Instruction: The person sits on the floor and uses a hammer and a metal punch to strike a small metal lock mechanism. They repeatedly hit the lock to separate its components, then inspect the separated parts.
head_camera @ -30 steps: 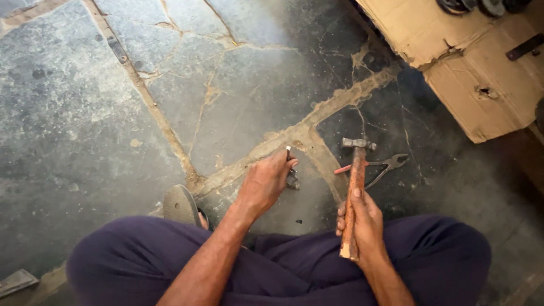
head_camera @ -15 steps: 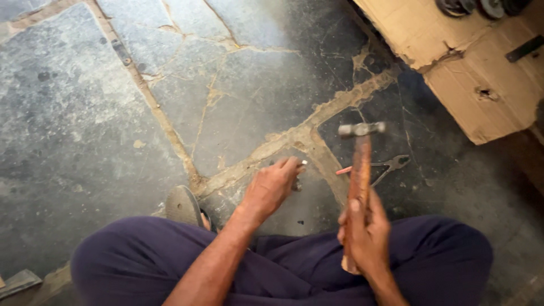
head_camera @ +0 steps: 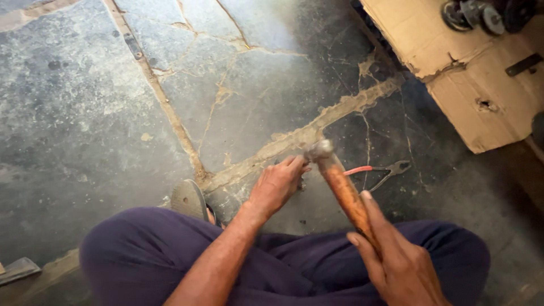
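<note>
I sit on a cracked stone floor (head_camera: 102, 113) with my legs in dark purple trousers (head_camera: 147, 255). My right hand (head_camera: 396, 255) grips the wooden handle of a hammer (head_camera: 340, 184); its metal head is tilted toward my left hand. My left hand (head_camera: 277, 184) rests on the floor with its fingertips pinched on a small dark object that is mostly hidden. The hammer head hovers just above those fingers.
Red-handled pliers (head_camera: 377, 170) lie on the floor just right of the hammer. A torn cardboard sheet (head_camera: 453, 68) with dark round metal parts (head_camera: 481, 14) covers the upper right. A sandal (head_camera: 190, 198) shows beside my left knee. A flat metal piece (head_camera: 17, 269) lies bottom left.
The hammer went up and then swung left and down, so its head is now right over my left fingertips. My left hand has stayed in place on the floor.
</note>
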Available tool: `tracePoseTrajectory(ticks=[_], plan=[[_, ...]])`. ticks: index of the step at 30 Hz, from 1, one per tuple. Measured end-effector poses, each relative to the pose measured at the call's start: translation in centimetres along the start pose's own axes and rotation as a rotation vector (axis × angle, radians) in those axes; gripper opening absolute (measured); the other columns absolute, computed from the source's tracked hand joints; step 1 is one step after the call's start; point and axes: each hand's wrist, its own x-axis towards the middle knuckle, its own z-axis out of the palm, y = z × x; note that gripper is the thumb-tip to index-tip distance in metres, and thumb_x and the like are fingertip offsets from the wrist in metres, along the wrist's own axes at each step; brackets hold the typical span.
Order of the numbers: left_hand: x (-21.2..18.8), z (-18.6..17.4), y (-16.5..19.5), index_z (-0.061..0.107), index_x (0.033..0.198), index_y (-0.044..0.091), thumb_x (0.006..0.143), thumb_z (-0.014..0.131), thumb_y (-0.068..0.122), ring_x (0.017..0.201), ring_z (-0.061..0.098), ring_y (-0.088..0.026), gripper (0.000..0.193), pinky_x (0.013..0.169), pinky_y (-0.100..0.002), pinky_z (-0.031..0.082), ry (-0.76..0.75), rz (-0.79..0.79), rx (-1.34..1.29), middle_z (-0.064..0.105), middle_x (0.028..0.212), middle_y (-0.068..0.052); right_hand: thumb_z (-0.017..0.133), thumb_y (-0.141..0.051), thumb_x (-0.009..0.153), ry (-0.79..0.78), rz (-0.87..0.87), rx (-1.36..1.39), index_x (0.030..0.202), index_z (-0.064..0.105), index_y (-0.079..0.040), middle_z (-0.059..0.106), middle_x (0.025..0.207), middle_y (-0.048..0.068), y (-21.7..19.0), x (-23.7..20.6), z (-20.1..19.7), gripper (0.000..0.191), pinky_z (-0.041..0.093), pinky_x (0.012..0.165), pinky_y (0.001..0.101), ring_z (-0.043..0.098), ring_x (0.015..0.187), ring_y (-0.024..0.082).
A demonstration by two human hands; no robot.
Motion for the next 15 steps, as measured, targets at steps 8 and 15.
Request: tracePoseTrajectory(ticks=[8, 15], plan=[[-0.16, 0.22, -0.39, 0.055, 0.104, 0.008, 0.103, 0.057, 0.026, 0.088, 0.066, -0.044, 0.018, 0.069, -0.054, 0.051, 0.034, 0.027, -0.024, 0.066, 0.099, -0.017, 0.071, -0.02, 0.087, 0.005, 0.051, -0.014, 0.149, 0.045, -0.004, 0.072, 0.11, 0.028, -0.38, -0.45, 0.39, 0.069, 0.06, 0.075, 0.0448, 0.073, 0.099, 0.041], [-0.12, 0.1, -0.3, 0.058, 0.114, 0.01, 0.103, 0.056, 0.022, 0.09, 0.067, -0.043, 0.017, 0.071, -0.054, 0.051, 0.069, 0.049, -0.069, 0.068, 0.102, -0.016, 0.072, -0.02, 0.085, 0.001, 0.031, -0.042, 0.148, 0.047, -0.002, 0.071, 0.114, 0.028, 0.62, -0.7, -0.21, 0.069, 0.062, 0.072, 0.0443, 0.074, 0.098, 0.038]])
